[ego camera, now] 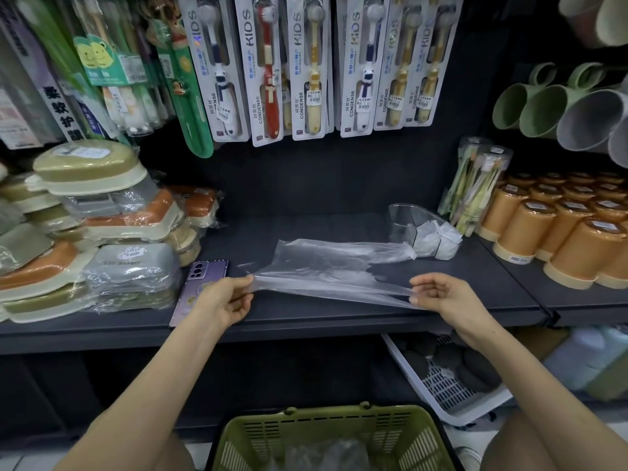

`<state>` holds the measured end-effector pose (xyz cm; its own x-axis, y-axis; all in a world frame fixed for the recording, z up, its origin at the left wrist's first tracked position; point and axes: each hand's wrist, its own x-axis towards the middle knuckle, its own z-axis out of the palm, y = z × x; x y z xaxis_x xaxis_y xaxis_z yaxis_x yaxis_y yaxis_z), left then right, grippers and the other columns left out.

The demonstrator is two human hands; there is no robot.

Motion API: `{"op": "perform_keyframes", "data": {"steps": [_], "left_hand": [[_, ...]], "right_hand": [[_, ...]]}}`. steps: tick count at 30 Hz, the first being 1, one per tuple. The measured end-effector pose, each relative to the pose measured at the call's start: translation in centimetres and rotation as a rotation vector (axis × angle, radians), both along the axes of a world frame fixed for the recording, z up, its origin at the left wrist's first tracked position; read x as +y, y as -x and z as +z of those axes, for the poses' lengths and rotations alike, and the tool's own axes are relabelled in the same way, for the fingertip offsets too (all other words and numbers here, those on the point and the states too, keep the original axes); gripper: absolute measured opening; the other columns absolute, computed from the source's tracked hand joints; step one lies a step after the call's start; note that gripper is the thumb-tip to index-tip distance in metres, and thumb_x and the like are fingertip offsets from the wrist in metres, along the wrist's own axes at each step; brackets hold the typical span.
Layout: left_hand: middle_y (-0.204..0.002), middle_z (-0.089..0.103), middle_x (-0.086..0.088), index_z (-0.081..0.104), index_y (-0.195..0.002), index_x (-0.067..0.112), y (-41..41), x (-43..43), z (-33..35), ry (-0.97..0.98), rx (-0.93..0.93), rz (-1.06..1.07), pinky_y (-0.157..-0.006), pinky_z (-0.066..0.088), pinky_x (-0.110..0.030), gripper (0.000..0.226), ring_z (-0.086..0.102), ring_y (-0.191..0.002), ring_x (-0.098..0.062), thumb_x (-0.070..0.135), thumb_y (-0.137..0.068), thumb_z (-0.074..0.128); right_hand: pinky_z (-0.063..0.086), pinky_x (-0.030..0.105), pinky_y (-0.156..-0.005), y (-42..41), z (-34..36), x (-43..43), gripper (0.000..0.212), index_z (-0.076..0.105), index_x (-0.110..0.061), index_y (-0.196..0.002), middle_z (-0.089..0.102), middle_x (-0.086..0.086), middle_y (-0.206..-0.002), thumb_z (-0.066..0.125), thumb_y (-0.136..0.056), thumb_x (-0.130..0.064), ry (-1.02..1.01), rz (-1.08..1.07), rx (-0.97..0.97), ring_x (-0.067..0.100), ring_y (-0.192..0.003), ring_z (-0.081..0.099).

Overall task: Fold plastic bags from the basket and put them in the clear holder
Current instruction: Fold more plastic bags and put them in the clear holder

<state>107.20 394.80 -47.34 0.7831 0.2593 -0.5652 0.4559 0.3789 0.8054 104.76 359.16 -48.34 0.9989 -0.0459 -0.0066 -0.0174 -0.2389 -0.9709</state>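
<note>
On the dark shelf [289, 232], a plastic bag [339, 263] lies stretched left to right, its near edge pinched by the left hand [224, 300] and apparently the right hand [445, 297], which is nearer the clear holder [402, 222].

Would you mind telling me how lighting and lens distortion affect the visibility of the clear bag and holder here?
Head view: the wide lens bows the shelf and splays the toothbrush packs outward; the plastic bag, pinched by the left hand and right hand, shows only as pale sheen on the dark shelf; the clear holder is faint; the basket contents look soft.
</note>
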Motion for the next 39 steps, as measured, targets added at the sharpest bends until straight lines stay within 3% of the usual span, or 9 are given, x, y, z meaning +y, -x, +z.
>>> {"op": "perform_keyframes", "data": {"steps": [6, 12, 15, 17, 21, 26, 29, 33, 39], "left_hand": [[-0.053, 0.062, -0.005, 0.058, -0.079, 0.002, 0.5, -0.6, -0.8, -0.13, -0.08, -0.012, -0.035, 0.04, -0.011, 0.014, 0.057, -0.036, -0.004, 0.001, -0.093, 0.058], [-0.074, 0.061, -0.013, 0.052, -0.107, 0.007, 2.0, -1.1, -2.0, -0.43, -0.201, -0.074, -0.047, 0.048, -0.019, 0.015, 0.061, -0.056, -0.018, -0.001, -0.094, 0.054], [-0.072, 0.064, -0.006, 0.058, -0.12, 0.015, 2.7, -1.2, -2.9, -0.804, -0.358, -0.232, -0.062, 0.046, -0.027, 0.03, 0.06, -0.064, -0.019, 0.002, -0.094, 0.052], [-0.07, 0.061, 0.0, 0.066, -0.119, 0.016, 3.0, -1.2, -3.2, -1.056, -0.425, -0.31, -0.065, 0.041, -0.028, 0.032, 0.057, -0.063, -0.015, 0.004, -0.092, 0.053], [-0.055, 0.049, 0.013, 0.071, -0.114, 0.021, 4.3, -1.2, -3.5, -1.33, -0.422, -0.479, -0.056, 0.032, -0.026, 0.029, 0.046, -0.055, -0.01, 0.011, -0.093, 0.054], [-0.063, 0.056, 0.011, 0.067, -0.117, 0.024, 4.4, -0.5, -3.6, -1.231, -0.355, -0.581, -0.06, 0.038, -0.026, 0.025, 0.057, -0.067, -0.014, 0.024, -0.096, 0.054], [-0.066, 0.066, 0.008, 0.066, -0.117, 0.023, 4.3, 0.0, -3.6, -1.138, -0.357, -0.602, -0.066, 0.047, -0.028, 0.024, 0.063, -0.069, -0.011, 0.026, -0.095, 0.056], [-0.059, 0.068, 0.008, 0.066, -0.115, 0.021, 4.2, 0.2, -3.9, -1.065, -0.377, -0.59, -0.076, 0.055, -0.034, 0.024, 0.062, -0.064, -0.004, 0.024, -0.092, 0.063], [-0.062, 0.066, 0.007, 0.064, -0.118, 0.023, 4.1, 0.8, -4.1, -1.029, -0.409, -0.622, -0.069, 0.049, -0.024, 0.031, 0.058, -0.058, 0.001, 0.019, -0.087, 0.068]], "right_hand": [[0.059, 0.027, -0.072, 0.9, 0.2, -0.1, 0.03, 0.065, -0.01, -0.108, 0.062, 0.011, -0.111, 0.075, -0.08, -0.007, -0.052, 0.005, 0.062, 0.018, -0.09, 0.064], [0.058, 0.043, -0.072, 1.9, 0.1, -0.4, 0.068, 0.061, -0.009, -0.119, 0.061, 0.009, -0.109, 0.086, -0.061, -0.036, -0.546, 0.015, 0.175, 0.019, -0.101, 0.065], [0.059, 0.035, -0.067, 1.6, 0.2, 0.1, 0.037, 0.062, -0.005, -0.109, 0.061, 0.006, -0.09, 0.073, -0.079, -0.023, -0.61, -0.114, 0.137, 0.02, -0.092, 0.064], [0.06, 0.029, -0.067, 1.4, 0.3, 0.7, 0.019, 0.062, -0.006, -0.102, 0.06, 0.009, -0.09, 0.064, -0.085, 0.003, -0.448, -0.202, 0.115, 0.021, -0.081, 0.062], [0.059, 0.022, -0.066, 0.5, -0.8, 0.3, 0.034, 0.064, -0.01, -0.094, 0.061, 0.018, -0.102, 0.058, -0.08, 0.02, -0.179, -0.256, 0.093, 0.025, -0.085, 0.062], [0.051, 0.03, -0.075, 0.1, -0.2, -0.4, 0.026, 0.065, -0.014, -0.106, 0.06, 0.017, -0.122, 0.062, -0.087, 0.004, 0.048, -0.214, 0.165, 0.022, -0.097, 0.06], [0.044, 0.038, -0.094, -0.2, 1.7, 1.3, 0.03, 0.064, -0.018, -0.121, 0.059, 0.006, -0.13, 0.062, -0.091, -0.02, 0.566, -0.249, -0.094, 0.026, -0.116, 0.054], [0.026, 0.028, -0.109, -2.2, 3.1, 8.6, 0.035, 0.059, -0.016, -0.131, 0.054, 0.003, -0.139, 0.053, -0.097, -0.026, 0.767, 0.075, -0.39, 0.023, -0.133, 0.043], [0.001, 0.04, -0.119, -8.4, 0.9, 18.6, 0.047, 0.028, -0.024, -0.151, 0.022, 0.0, -0.159, 0.03, -0.105, -0.034, 1.096, 0.49, -0.292, 0.017, -0.148, 0.012]]}}
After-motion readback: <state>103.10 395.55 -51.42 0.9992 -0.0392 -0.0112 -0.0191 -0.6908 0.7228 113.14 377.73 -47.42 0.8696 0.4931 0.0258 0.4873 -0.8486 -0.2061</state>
